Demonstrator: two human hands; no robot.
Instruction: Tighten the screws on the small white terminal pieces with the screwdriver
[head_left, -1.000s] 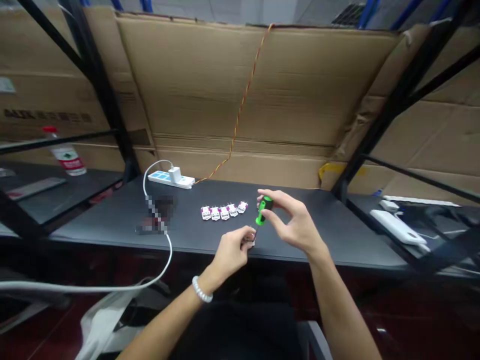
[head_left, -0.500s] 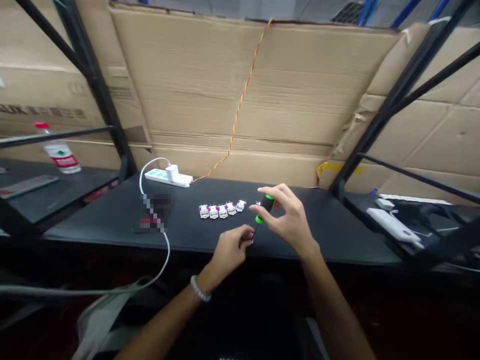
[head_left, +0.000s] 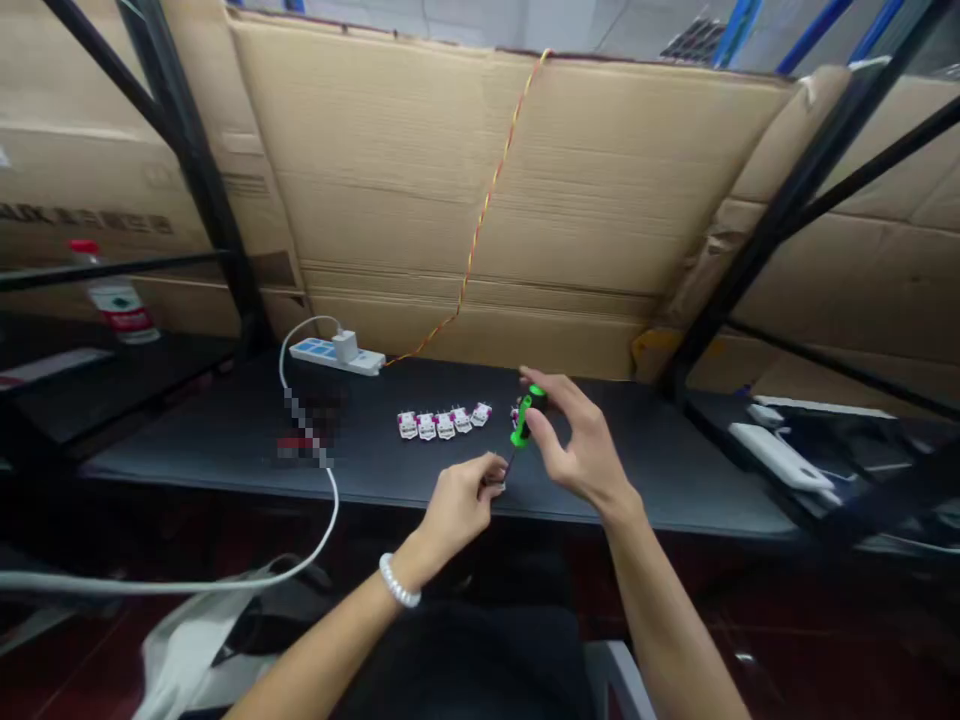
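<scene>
Nearer to the person than the row of white parts (head_left: 446, 424), the left hand (head_left: 459, 500) is pinching a small white piece (head_left: 502, 487) with its fingertips pressed close, and those fingers are hiding most of it. To the right of the row, the right hand (head_left: 589, 455) is holding a green and black screwdriver (head_left: 526, 415) by its handle. The thumb is pressing on the near side and the fingers are curling behind, with just the handle filling the space between them. The thin shaft is slanting down to the small white piece, but the very tip is hiding, so its exact spot is not showing. The handle is looking different now: half a second ago it was showing mostly black, and the thumb was poking out past its left side. Now it is showing more green, and the thumb is lying along its right side. So the person is likely rolling the screwdriver around, bit by bit. The left hand is keeping its pinch, and the five parts in the row are staying put. One other part (head_left: 515, 411) is peeking out behind the screwdriver, just right of the row.
</scene>
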